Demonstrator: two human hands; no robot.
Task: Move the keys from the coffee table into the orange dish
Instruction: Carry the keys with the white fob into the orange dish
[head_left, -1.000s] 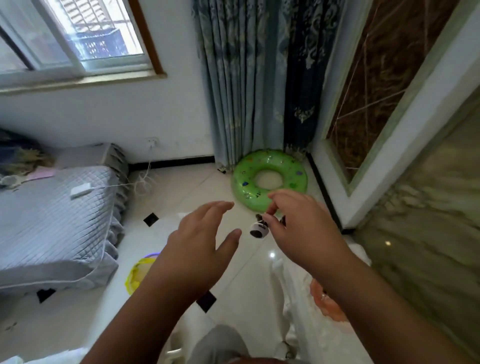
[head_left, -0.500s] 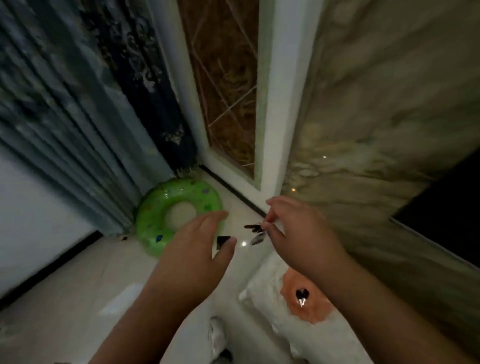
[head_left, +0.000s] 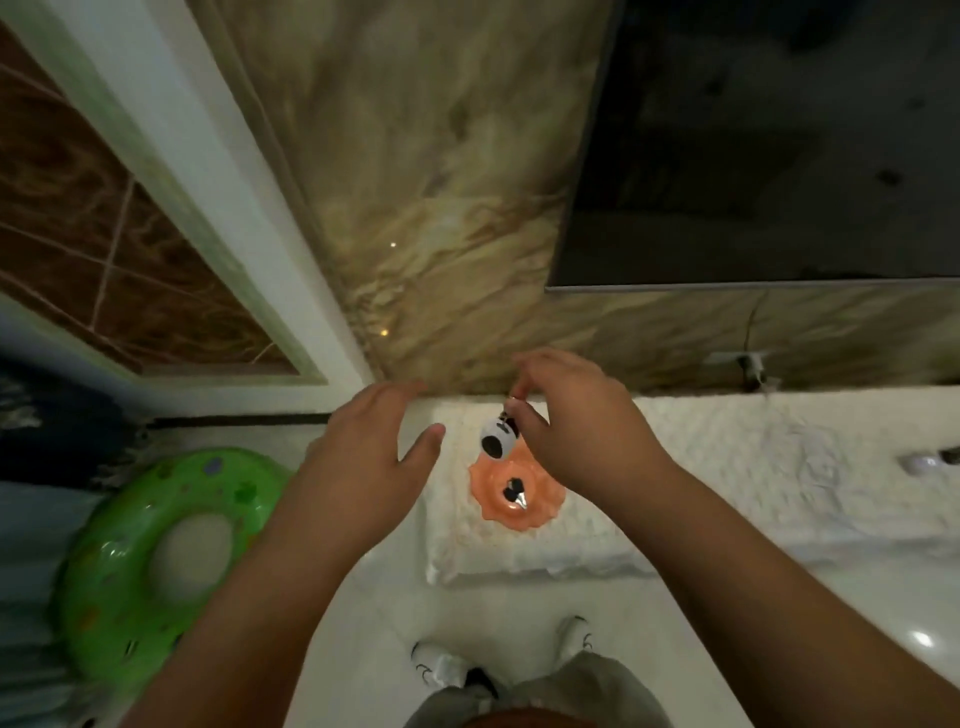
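Note:
My right hand (head_left: 576, 421) pinches a set of keys by the ring, and their white and black charm (head_left: 497, 439) hangs just above the back left rim of the orange dish (head_left: 540, 512). The dish sits on a white lace-covered shelf (head_left: 701, 467) against the marble wall. A dark key (head_left: 515, 492) lies inside the dish. My left hand (head_left: 371, 467) hovers open to the left of the dish, fingers spread, holding nothing.
A green inflatable swim ring (head_left: 130, 561) lies on the floor at the left. A dark screen (head_left: 753, 145) hangs on the wall above the shelf. Small objects (head_left: 930, 460) sit at the shelf's far right. My feet (head_left: 447, 670) stand on the white floor below.
The view has swung right and down from the window and curtain to the shelf. My right hand has carried the keys over the orange dish, with the left hand moving alongside.

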